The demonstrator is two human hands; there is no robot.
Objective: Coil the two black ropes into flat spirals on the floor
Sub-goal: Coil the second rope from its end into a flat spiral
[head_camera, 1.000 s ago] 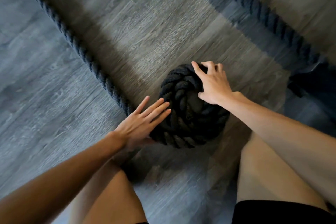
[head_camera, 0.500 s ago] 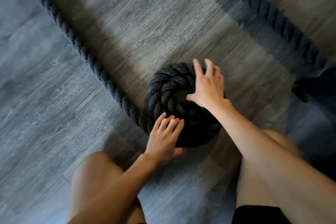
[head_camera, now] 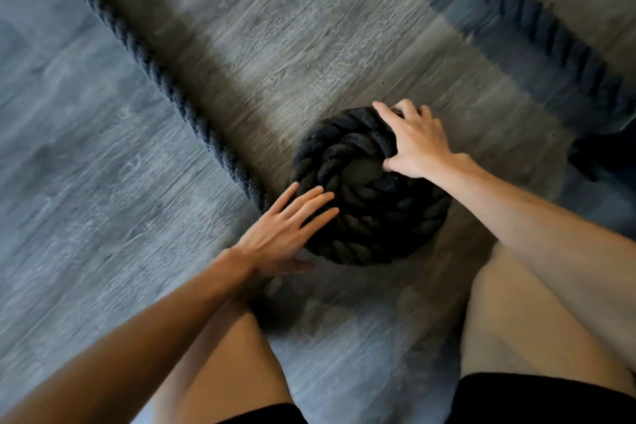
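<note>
I see a thick black twisted rope coil (head_camera: pixel 370 189) flat on the grey wood-plank floor (head_camera: pixel 86 182) at centre, my left hand (head_camera: pixel 278 234) at its seven o'clock edge, fingers spread flat, my right hand (head_camera: pixel 418 141) at its one o'clock rim, fingers curled gripping it, uncoiled rope tail (head_camera: pixel 155 69) running to eleven o'clock, second thick black rope (head_camera: pixel 537 27) at one o'clock.

A tight coil (head_camera: pixel 370 189) of thick black rope lies flat on the grey wood-grain floor (head_camera: pixel 86 200), between the person's bare knees. The left hand (head_camera: pixel 284 232) rests flat, fingers spread, on the coil's near-left rim. The right hand (head_camera: pixel 414 139) curls over its far-right rim, thumb pressed near the centre. The rope's free length (head_camera: pixel 144 58) runs from the coil toward the floor's far-left corner. A second rope (head_camera: pixel 540 24) crosses the far-right corner, well apart.
</note>
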